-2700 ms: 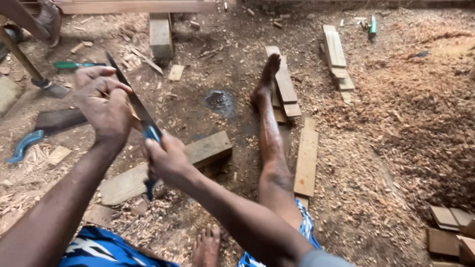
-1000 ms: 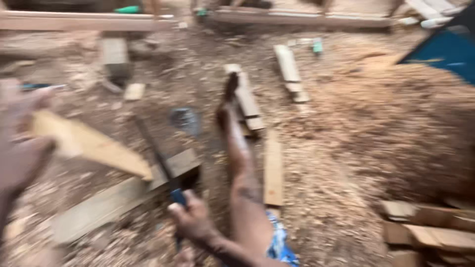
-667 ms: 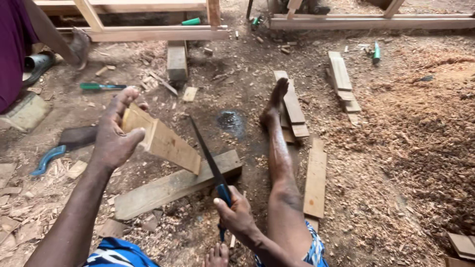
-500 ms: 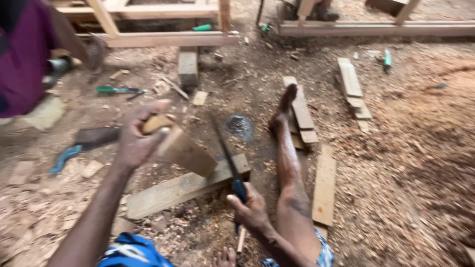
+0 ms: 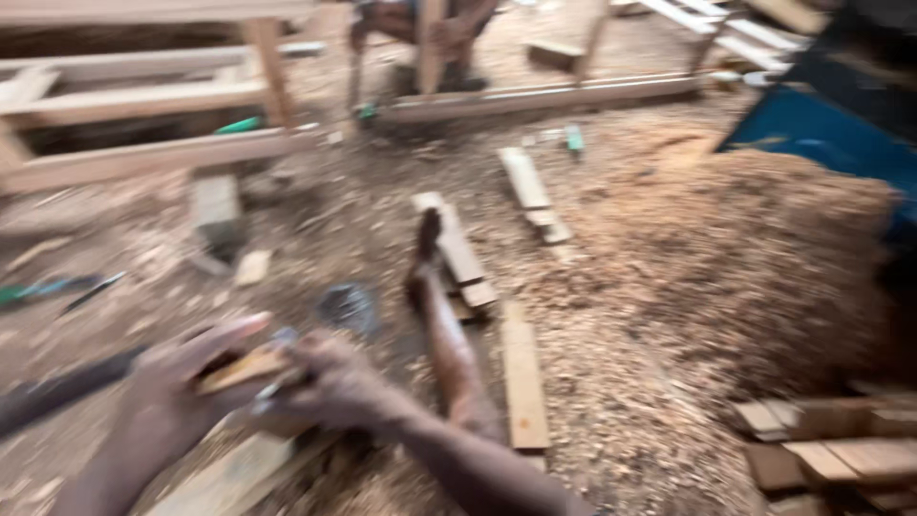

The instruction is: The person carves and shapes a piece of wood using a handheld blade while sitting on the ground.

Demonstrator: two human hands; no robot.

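Observation:
The view is badly motion-blurred. My left hand grips a short wedge-shaped piece of wood low on the left. My right hand is closed right against that wood, and a thin grey streak of the saw blade shows between the hands; the saw's handle is hidden in my fist. Under both hands a pale plank lies on the ground. My bare leg stretches forward beside them.
A large sawdust heap fills the right. Loose boards and stacked wood blocks lie around. A timber frame stands at the back left, with a block and a green-handled tool nearby. Another person's legs are at the top.
My head has swung up and right. Both hands have come together low on the left, the right one with the saw now against the wood held in the left.

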